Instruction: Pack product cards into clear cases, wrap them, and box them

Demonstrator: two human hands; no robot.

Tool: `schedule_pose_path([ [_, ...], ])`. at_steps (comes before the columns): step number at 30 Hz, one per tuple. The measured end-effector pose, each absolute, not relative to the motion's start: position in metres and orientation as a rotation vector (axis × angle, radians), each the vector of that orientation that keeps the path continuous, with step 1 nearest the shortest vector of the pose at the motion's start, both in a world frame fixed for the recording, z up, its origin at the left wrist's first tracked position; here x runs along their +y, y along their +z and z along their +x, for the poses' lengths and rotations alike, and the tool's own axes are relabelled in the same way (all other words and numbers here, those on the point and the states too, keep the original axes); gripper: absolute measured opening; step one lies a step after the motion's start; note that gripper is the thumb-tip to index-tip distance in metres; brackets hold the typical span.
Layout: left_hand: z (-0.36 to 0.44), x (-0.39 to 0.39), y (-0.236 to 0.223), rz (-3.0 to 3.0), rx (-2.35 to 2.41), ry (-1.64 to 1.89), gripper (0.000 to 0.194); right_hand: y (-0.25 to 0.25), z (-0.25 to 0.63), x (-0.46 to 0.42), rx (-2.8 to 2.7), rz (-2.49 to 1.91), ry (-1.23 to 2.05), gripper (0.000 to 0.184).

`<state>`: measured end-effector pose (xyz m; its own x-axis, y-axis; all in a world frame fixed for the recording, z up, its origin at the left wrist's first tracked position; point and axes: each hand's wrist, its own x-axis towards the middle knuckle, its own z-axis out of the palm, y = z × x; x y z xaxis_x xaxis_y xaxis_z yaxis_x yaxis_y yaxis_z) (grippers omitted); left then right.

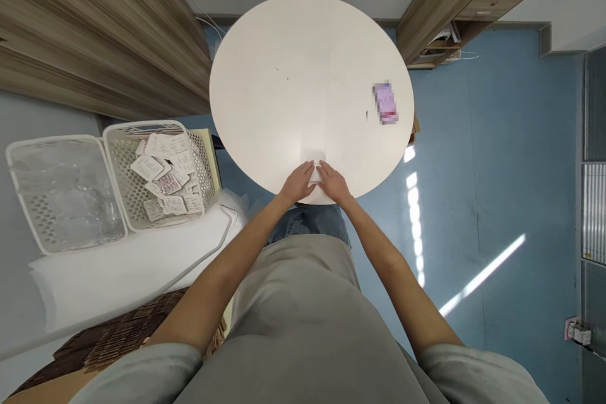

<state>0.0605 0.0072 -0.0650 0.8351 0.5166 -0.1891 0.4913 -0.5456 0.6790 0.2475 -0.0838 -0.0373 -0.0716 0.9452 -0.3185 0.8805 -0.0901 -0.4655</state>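
At the near edge of the round white table (284,44), both my hands meet over a small white piece (315,174), perhaps paper or thin plastic. My left hand (298,183) has its fingers closed on the left side of it. From the right, the fingers of my right hand (333,183) are pressed together on its other side. Just beyond the fingertips is a faint greyish rectangle (313,155); whether it belongs to the same piece I cannot tell.
A pixelated purple packet (386,103) lies on the table's right, near a tiny dark bit (366,115). To the left, a white perforated basket (206,167) holds several printed cards (163,145); beside it another basket (14,167) contains clear plastic bags (80,208). A wooden cabinet (433,6) stands back right.
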Motion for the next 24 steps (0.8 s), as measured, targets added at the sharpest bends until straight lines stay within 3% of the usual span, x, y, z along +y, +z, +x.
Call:
schedule_pose_path([
  [10, 0.044, -0.018, -0.056, 2.036, 0.857, -0.02, 0.066, -0.032, 0.233, -0.124, -1.977, -2.029, 0.863, 0.059],
  [24, 0.087, 0.031, -0.034, 1.85, 1.402, -0.185, 0.027, -0.036, 0.239, -0.059, -1.203, -2.382, 0.913, 0.03],
])
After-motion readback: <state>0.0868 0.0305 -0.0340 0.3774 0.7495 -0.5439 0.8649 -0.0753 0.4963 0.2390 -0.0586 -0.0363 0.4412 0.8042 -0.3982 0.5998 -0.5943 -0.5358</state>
